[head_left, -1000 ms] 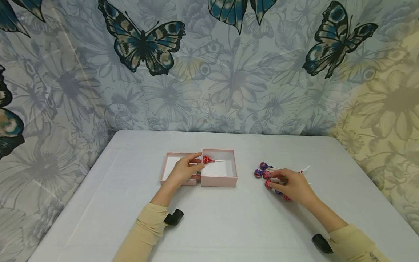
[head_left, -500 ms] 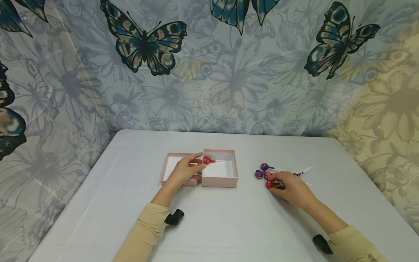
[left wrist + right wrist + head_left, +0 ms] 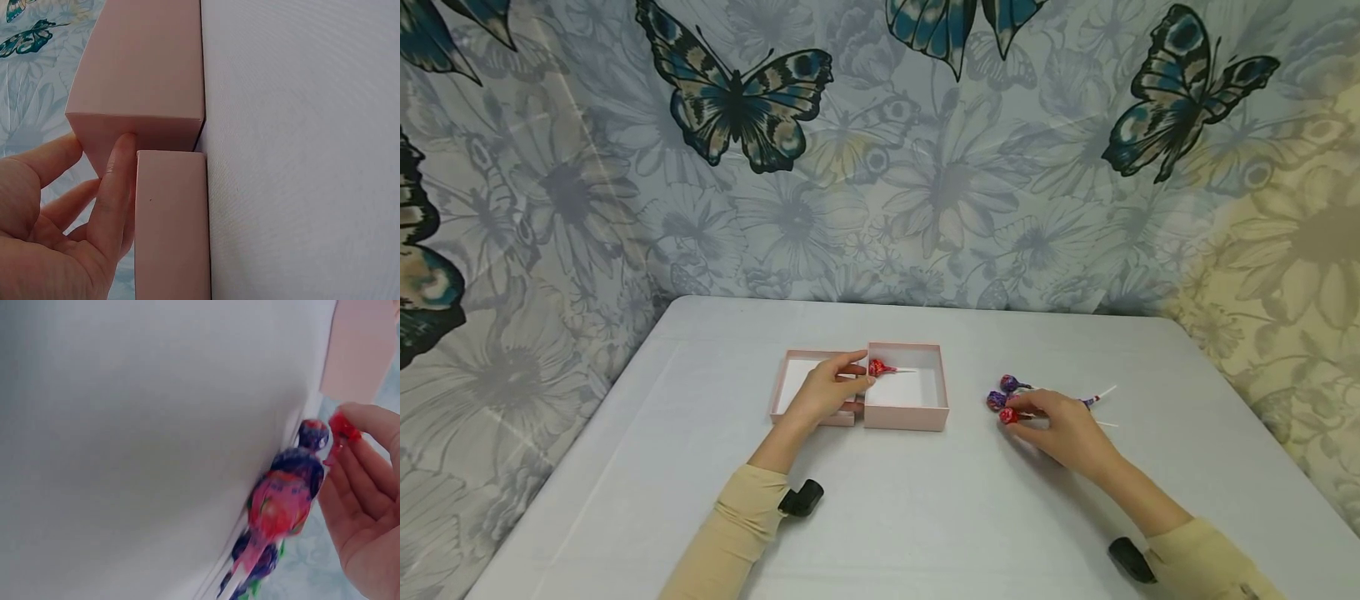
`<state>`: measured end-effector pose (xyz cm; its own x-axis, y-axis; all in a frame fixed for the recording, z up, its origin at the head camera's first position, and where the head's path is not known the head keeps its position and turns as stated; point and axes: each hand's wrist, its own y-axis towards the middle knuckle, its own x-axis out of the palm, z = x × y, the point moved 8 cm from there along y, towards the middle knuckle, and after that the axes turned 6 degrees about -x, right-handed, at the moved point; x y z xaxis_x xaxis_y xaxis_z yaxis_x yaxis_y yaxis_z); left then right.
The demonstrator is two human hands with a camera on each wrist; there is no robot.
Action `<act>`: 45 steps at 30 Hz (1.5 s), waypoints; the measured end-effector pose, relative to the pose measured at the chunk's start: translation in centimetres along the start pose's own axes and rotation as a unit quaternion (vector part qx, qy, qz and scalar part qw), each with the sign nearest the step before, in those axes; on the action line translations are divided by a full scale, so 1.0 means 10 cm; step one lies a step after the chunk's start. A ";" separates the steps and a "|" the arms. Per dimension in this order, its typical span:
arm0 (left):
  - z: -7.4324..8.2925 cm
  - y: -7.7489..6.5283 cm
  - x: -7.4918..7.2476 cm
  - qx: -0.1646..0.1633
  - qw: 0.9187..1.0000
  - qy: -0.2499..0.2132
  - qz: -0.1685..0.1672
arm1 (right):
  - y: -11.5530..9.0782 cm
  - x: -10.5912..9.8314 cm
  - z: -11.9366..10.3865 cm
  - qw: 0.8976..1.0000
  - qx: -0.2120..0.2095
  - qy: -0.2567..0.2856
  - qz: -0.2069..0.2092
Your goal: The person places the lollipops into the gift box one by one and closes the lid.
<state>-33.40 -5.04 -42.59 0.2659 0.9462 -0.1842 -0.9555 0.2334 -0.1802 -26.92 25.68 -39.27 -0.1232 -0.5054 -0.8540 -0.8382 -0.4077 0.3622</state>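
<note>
My left hand (image 3: 823, 392) grips the left wall of a shallow pink box (image 3: 906, 418), thumb and index finger at the rim. In the left wrist view, another finger presses its outer side. One red-wrapped lollipop (image 3: 878, 367) lies inside against that wall. To the right, my right hand (image 3: 1067, 429) pinches a red lollipop (image 3: 1008, 415) between thumb and fingers near its head. Purple lollipops (image 3: 996, 401) lie right beside these fingertips. In the right wrist view, a blurred pink-red lollipop (image 3: 278, 509) shows among purple ones, nearer the camera than the pinched one.
A second pink tray-like box part (image 3: 797, 379) with a white inside stands left of the box, partly behind my left hand. White sticks (image 3: 1105, 393) poke out beyond my right hand. The white table (image 3: 925, 517) meets a butterfly-patterned wall covering (image 3: 925, 208) at the back.
My right hand has closed on the red lollipop and shifted slightly left with it, off its earlier spot in the group. The left hand stays at the box; the whole view drifts slightly.
</note>
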 end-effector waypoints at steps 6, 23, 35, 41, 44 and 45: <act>0.00 0.00 0.01 -0.003 1.000 -0.007 0.005 | 0.05 0.04 -0.03 0.997 0.033 0.064 0.016; 0.00 0.00 -0.01 -0.004 1.000 -0.002 0.010 | 0.35 0.14 -0.08 0.960 0.163 0.225 0.025; 0.00 -0.01 0.00 -0.007 1.000 -0.014 0.005 | 0.65 0.17 -0.28 0.937 0.166 0.304 0.042; 0.00 -0.02 0.01 -0.007 1.000 -0.011 0.003 | 0.77 0.20 -0.37 0.933 0.144 0.325 0.063; 0.00 -0.03 0.02 -0.007 1.000 -0.008 0.003 | 0.81 0.21 -0.41 0.926 0.143 0.341 0.071; 0.01 -0.03 0.02 -0.006 1.000 -0.008 0.002 | 0.82 0.22 -0.42 0.924 0.143 0.346 0.073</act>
<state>-33.07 -4.91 -42.50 0.2602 0.9504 -0.1704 -0.9550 0.2273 -0.1905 -31.83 18.00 -36.56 0.0401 -0.9449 -0.3250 -0.9580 -0.1288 0.2563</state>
